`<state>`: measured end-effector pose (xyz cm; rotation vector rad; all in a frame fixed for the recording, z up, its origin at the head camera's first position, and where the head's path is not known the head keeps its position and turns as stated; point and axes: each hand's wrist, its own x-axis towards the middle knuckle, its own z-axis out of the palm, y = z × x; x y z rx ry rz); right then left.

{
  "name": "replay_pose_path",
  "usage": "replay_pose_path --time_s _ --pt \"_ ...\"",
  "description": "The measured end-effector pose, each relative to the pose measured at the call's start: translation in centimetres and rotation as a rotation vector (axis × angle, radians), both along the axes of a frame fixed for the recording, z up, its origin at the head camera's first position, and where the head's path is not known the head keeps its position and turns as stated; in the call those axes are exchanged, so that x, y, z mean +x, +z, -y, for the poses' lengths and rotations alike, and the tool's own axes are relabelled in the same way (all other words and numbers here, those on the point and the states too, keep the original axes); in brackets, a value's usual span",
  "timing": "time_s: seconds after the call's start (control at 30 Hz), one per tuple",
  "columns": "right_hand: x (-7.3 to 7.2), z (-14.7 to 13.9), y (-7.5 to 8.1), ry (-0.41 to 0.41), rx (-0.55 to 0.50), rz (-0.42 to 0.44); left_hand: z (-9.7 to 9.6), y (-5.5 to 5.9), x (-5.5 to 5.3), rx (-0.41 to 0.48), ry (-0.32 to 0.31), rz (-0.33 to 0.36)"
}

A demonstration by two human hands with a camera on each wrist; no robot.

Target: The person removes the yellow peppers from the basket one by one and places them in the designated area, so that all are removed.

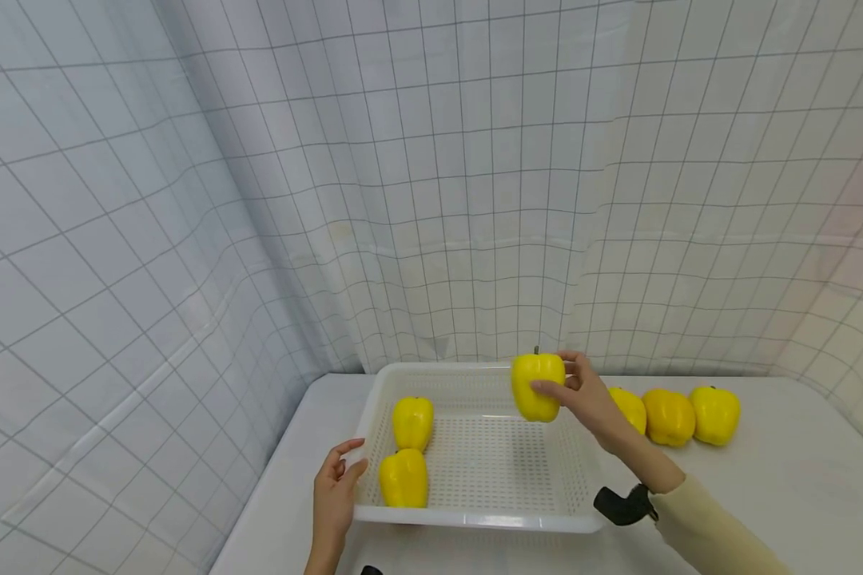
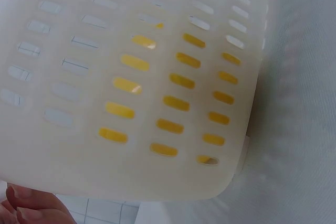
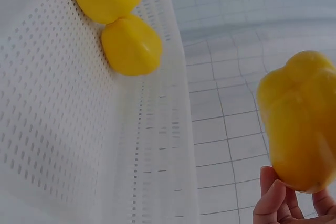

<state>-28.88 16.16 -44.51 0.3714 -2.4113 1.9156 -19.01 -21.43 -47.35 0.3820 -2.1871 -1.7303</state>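
A yellow bell pepper (image 1: 537,387) with a short stem is held up by my right hand (image 1: 582,397) over the right back part of a white perforated basket (image 1: 475,519). Thumb and fingers grip its side, as the right wrist view also shows with the pepper (image 3: 302,121) above the fingertips. My left hand (image 1: 336,491) holds the basket's left rim, and its fingertips (image 2: 34,198) appear beside the basket wall (image 2: 131,171) in the left wrist view. Inside, along the left wall, lie two more yellow bell peppers, one farther back (image 1: 413,423) and one nearer (image 1: 404,479).
Right of the basket, three yellow bell peppers stand in a row on the white table (image 1: 748,511): one partly hidden by the right arm (image 1: 631,409), a deeper yellow one (image 1: 669,417) and an outer one (image 1: 715,415). A white grid-patterned curtain (image 1: 460,200) hangs behind and around the table.
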Motion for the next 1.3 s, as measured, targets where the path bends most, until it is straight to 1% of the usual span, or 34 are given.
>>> replay_pose_path --time_s 0.1,0.17,0.2,0.27,0.33,0.4,0.43,0.47,0.57,0.63,0.67,0.7,0.77,0.87,0.9,0.97,1.03,1.2,1.23,1.27,1.3 --pt "-0.5 -1.1 -1.4 -0.031 -0.003 -0.01 0.0 0.0 0.0 -0.007 0.001 0.0" --pt "-0.3 -1.7 -2.0 -0.057 0.015 -0.035 0.1 0.0 0.0 -0.01 0.0 0.002" --pt "-0.7 -2.3 -3.1 -0.038 -0.01 -0.062 0.1 0.0 0.0 -0.009 0.001 0.003" --pt "0.9 -2.3 -1.8 -0.05 -0.004 -0.066 0.1 0.0 0.0 -0.006 0.0 0.004" --pt "2.7 -2.1 0.0 -0.074 -0.006 -0.062 0.0 0.1 0.0 -0.002 -0.002 0.004" --pt "4.2 -2.2 1.4 -0.087 -0.026 -0.039 0.0 0.1 0.0 0.002 -0.005 0.002" --pt "5.5 -1.9 2.9 -0.118 -0.004 -0.016 0.0 0.2 0.0 0.001 -0.006 0.0" --pt "5.4 -2.3 2.4 -0.134 -0.013 -0.02 0.0 0.2 0.0 0.0 -0.006 -0.003" --pt "4.3 -3.8 -0.4 -0.125 -0.062 -0.062 0.1 0.3 0.0 -0.012 -0.007 -0.011" --pt "4.1 -4.5 -1.4 -0.112 -0.091 -0.082 0.1 0.3 0.0 -0.016 0.0 -0.013" --pt "4.0 -4.8 -1.9 -0.11 -0.13 -0.106 0.1 0.3 0.0 -0.015 0.0 -0.011" --pt "4.4 -4.9 -1.6 -0.109 -0.142 -0.103 0.1 0.3 0.0 -0.012 0.001 -0.008" --pt "5.7 -4.6 -0.1 -0.124 -0.15 -0.088 0.1 0.3 0.0 -0.007 0.004 -0.001" --pt "7.3 -4.1 1.6 -0.181 -0.149 -0.081 0.1 0.2 0.0 -0.001 0.006 0.009" --pt "8.0 -3.9 2.4 -0.203 -0.122 -0.057 0.1 0.1 0.0 0.0 0.007 0.01" --pt "8.6 -3.9 3.0 -0.23 -0.122 -0.048 0.1 0.1 -0.1 -0.001 0.005 0.008" --pt "9.0 -4.1 3.2 -0.257 -0.12 -0.038 0.1 0.0 -0.1 0.002 0.001 0.004" --pt "9.2 -5.2 2.6 -0.299 -0.156 -0.051 0.0 0.0 -0.1 0.019 -0.013 0.004" --pt "8.2 -6.2 0.7 -0.308 -0.161 -0.075 0.0 0.1 -0.1 0.024 -0.017 0.008" --pt "8.0 -6.7 0.2 -0.313 -0.167 -0.077 0.1 0.1 -0.1 0.03 -0.02 0.012" --pt "7.7 -7.1 -0.4 -0.326 -0.181 -0.1 0.1 0.1 -0.1 0.035 -0.024 0.016"
